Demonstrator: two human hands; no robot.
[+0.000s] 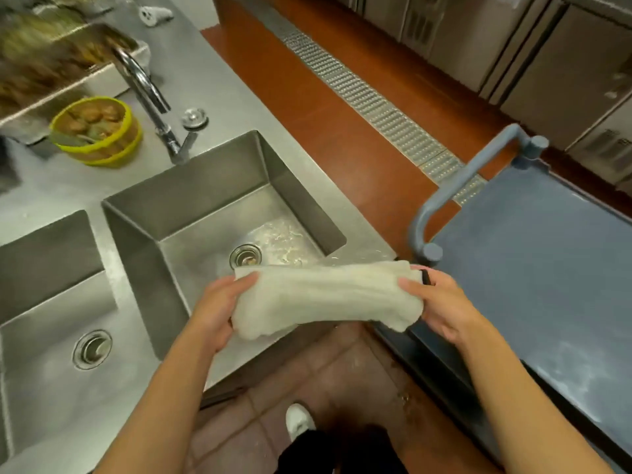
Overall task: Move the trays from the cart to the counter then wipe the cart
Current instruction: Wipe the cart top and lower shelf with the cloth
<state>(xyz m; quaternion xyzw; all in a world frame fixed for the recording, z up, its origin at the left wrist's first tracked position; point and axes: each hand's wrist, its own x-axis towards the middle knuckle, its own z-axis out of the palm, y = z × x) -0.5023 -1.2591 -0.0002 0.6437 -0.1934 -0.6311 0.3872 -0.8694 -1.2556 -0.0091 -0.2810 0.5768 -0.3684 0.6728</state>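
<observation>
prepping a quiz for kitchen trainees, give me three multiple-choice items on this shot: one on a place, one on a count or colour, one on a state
1. Where is the cart?
A. To the person's right, beside the sinks
B. Behind the faucet
C. Inside a sink

2. How many sink basins show?
A. One
B. Two
C. Four

3. How is the cloth held?
A. By the left hand alone
B. Lying loose in a basin
C. By both hands, one at each end

Key: 1 A, its blue top lies right of the counter. 2 B, one basin by another. 3 C, left hand and right hand grip the ends.
</observation>
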